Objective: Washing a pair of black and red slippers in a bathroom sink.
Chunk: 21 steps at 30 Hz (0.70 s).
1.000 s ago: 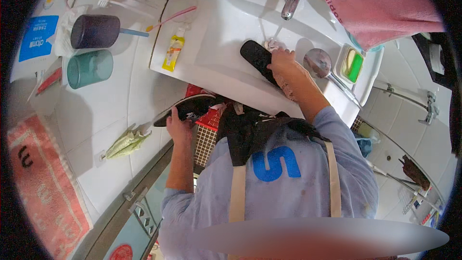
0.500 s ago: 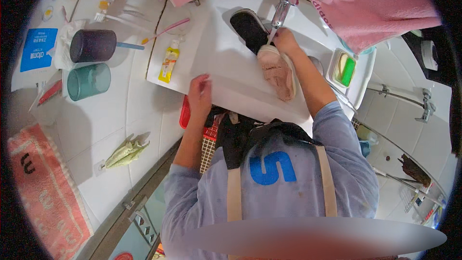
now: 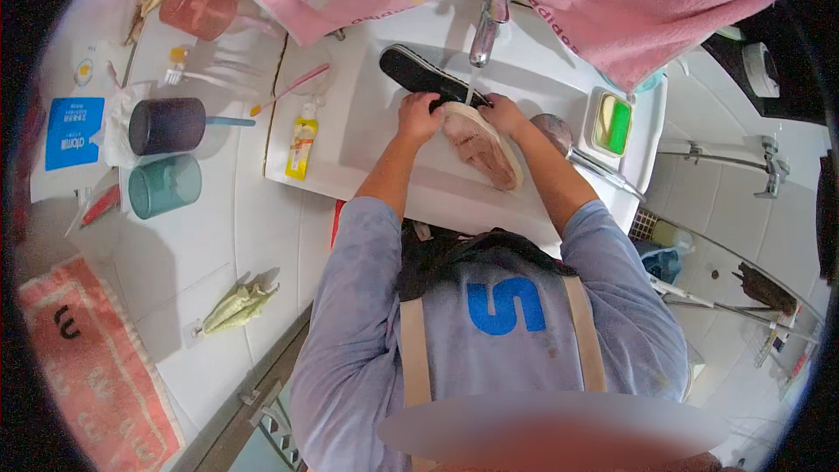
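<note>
Black shoe (image 3: 418,72), pale edging: in the white sink (image 3: 363,114), under the tap. Long axis slanting from upper left to lower right; one rounded end points to the upper left, the other runs down between the hands. Which end is the toe cannot be told.

Left hand (image 3: 421,117): at the shoe's near edge, fingers curled and closed on it; most of the shoe extends beyond this hand, up and to the left.

Right hand (image 3: 504,114): at the shoe's lower right end, fingers bent against it; whether they pinch it cannot be told.

Pinkish shoe (image 3: 480,147), pale rim: just below the black one, between the two forearms. Long axis steeper, also upper left to lower right.

Tap (image 3: 486,33), chrome: above both shoes, a thin water stream (image 3: 473,87) falling between the hands.

Shower head (image 3: 552,128): right of the right hand.

Soap box (image 3: 613,125), green and cream contents: farther right, on the sink rim.

Yellow tube (image 3: 301,147): on the left rim.
</note>
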Motion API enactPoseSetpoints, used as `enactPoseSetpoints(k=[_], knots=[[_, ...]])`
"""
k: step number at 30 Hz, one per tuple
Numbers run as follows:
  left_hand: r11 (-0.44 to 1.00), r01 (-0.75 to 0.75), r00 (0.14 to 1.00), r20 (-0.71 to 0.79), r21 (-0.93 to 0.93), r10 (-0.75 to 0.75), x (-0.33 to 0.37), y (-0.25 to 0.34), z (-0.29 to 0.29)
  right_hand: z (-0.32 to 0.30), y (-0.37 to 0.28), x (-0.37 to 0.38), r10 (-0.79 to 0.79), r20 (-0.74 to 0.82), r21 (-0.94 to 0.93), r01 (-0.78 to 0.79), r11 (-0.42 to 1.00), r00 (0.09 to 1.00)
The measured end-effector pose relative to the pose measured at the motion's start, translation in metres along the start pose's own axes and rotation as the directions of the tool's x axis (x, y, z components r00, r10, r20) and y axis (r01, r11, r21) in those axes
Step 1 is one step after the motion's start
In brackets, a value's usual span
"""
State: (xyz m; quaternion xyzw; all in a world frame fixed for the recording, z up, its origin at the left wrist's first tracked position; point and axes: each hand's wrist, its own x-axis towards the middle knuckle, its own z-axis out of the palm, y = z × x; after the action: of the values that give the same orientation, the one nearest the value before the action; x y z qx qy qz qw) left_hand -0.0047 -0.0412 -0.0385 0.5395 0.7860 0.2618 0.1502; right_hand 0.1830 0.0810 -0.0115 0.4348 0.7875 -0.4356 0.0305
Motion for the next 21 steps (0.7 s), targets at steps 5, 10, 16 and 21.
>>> enactPoseSetpoints(k=[5,10,16,21], knots=[[0.956,0.215,0.949,0.273,-0.2,-0.156,0.017,-0.001,-0.002,0.011,0.005,0.005,-0.05,-0.067,0.191,0.062,0.98,0.997],[0.876,0.254,0.961,0.208,-0.411,-0.181,0.032,0.044,-0.036,-0.004,-0.005,0.0,-0.144,-0.392,0.17,0.225,0.959,0.909],[0.487,0.191,0.981,0.154,-0.852,-0.117,0.039,0.076,-0.047,-0.036,-0.016,0.012,-0.104,-0.485,0.485,0.366,0.794,0.868],[0.231,0.277,0.961,0.268,-0.933,-0.07,0.027,0.085,-0.053,-0.025,-0.017,0.0,0.043,-0.188,0.917,0.16,0.364,0.981]])
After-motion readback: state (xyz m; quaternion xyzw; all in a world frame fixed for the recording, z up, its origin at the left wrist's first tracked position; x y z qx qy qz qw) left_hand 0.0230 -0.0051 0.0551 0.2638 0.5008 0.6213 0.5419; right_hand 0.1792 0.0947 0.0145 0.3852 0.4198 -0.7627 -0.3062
